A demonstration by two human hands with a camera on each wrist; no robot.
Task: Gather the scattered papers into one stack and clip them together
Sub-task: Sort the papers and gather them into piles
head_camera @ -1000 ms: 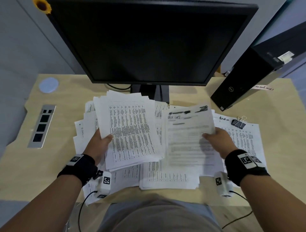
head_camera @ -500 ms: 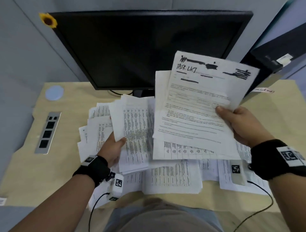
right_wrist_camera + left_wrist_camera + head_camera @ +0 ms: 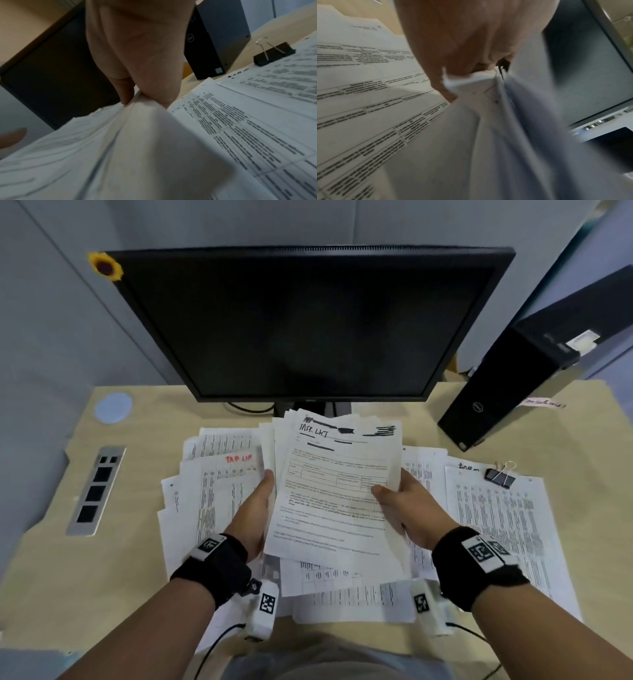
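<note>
Both hands — left hand [image 3: 255,515], right hand [image 3: 407,510] — gripped partial stack [image 3: 334,491]; loose sheets [image 3: 496,508] remained around — binder clip [image 3: 500,477] unused, far right.

Your left hand [image 3: 252,515] and right hand [image 3: 412,513]: both raised before you, thumbs on top, gripping one sheaf's opposite edges.

The held stack [image 3: 334,494] hides both hands' fingers beneath it and the loose sheets [image 3: 346,594] at six o'clock. Its print is too small to read. The left wrist view is motion-blurred.
</note>
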